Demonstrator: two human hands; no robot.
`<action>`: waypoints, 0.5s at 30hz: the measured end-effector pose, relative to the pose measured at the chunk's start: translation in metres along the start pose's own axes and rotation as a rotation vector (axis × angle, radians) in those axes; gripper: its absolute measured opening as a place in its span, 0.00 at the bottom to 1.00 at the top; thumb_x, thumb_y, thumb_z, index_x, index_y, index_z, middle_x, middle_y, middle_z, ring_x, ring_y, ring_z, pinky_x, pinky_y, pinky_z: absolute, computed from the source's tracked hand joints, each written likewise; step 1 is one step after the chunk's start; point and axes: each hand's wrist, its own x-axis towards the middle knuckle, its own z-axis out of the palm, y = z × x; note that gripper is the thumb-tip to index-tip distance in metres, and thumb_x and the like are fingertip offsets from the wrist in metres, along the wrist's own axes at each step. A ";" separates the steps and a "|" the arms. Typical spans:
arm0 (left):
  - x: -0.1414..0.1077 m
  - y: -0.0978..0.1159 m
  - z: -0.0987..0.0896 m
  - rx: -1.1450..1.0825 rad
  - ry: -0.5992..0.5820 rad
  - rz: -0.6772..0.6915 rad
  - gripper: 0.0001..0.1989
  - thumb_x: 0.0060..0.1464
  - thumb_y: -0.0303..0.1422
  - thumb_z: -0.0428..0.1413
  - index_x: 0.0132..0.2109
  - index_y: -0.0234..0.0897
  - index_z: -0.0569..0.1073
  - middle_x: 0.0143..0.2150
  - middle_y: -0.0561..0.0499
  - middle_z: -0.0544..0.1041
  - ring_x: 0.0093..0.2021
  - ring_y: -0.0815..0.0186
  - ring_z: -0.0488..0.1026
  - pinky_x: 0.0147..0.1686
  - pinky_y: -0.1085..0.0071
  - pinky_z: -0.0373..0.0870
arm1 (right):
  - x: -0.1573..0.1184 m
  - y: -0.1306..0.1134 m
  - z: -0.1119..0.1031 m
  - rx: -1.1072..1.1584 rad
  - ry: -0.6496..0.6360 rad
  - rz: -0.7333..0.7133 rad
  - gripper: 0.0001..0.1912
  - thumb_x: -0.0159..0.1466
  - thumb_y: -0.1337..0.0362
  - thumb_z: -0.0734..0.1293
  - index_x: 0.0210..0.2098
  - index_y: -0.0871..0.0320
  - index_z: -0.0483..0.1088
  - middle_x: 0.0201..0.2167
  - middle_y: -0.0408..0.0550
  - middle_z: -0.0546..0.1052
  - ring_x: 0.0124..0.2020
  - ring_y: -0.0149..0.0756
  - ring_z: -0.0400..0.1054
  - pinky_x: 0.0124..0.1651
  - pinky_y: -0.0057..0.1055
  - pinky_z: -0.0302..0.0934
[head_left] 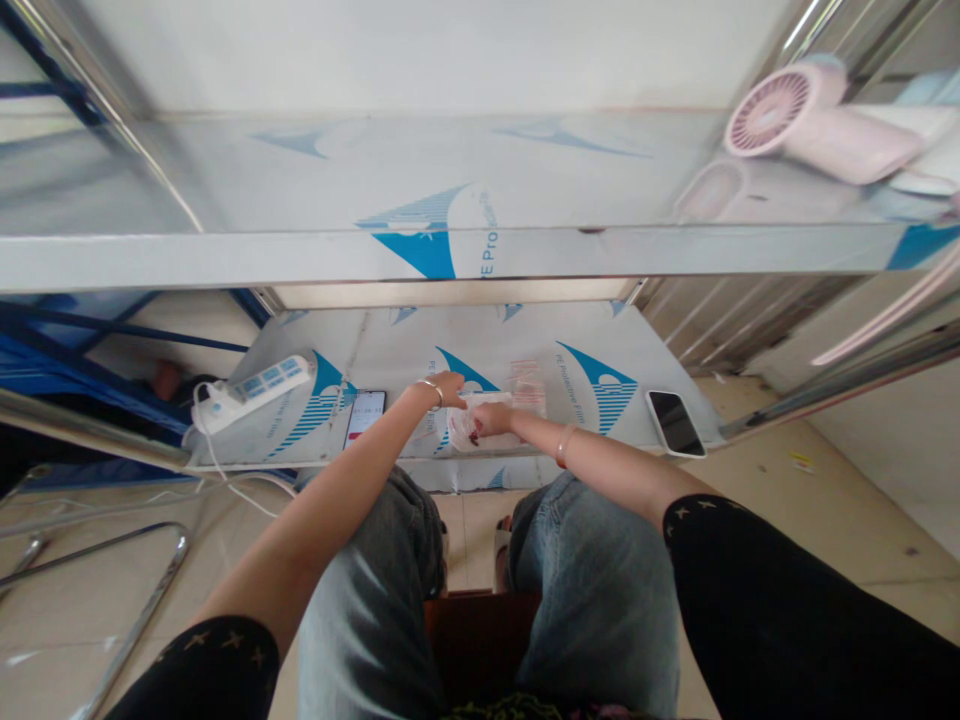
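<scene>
On the film-covered lower shelf (pixel 390 345), a crumpled clear plastic bag (pixel 460 430) with small dark reddish things lies near the front edge. My right hand (pixel 491 418) is closed at the bag, its fingers pressed together on something too small to make out. Just behind and left of it, my left hand (pixel 448 388) reaches over the bag's far side with fingers apart, and nothing shows in it. Clear packets with reddish lines (pixel 528 385) lie flat beyond my right hand.
A phone with a lit screen (pixel 365 418) and a white power strip (pixel 255 393) lie to the left. Another phone (pixel 675 424) is at the right edge. The upper shelf (pixel 300 255) crosses above, with a pink fan (pixel 817 125) at its right.
</scene>
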 end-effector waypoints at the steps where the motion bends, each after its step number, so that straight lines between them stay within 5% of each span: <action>1: 0.000 0.000 0.000 -0.002 0.001 -0.001 0.22 0.50 0.41 0.58 0.50 0.35 0.71 0.53 0.42 0.73 0.50 0.58 0.70 0.45 0.70 0.66 | 0.000 0.001 -0.001 -0.011 0.002 0.005 0.12 0.56 0.66 0.69 0.39 0.64 0.77 0.36 0.55 0.78 0.32 0.35 0.71 0.29 0.23 0.57; 15: 0.004 -0.006 0.004 -0.039 -0.022 0.018 0.26 0.46 0.36 0.60 0.54 0.38 0.69 0.51 0.46 0.74 0.49 0.59 0.71 0.44 0.72 0.65 | -0.009 -0.004 -0.014 -0.041 -0.012 0.028 0.14 0.55 0.73 0.66 0.41 0.66 0.76 0.39 0.57 0.78 0.33 0.36 0.70 0.31 0.24 0.58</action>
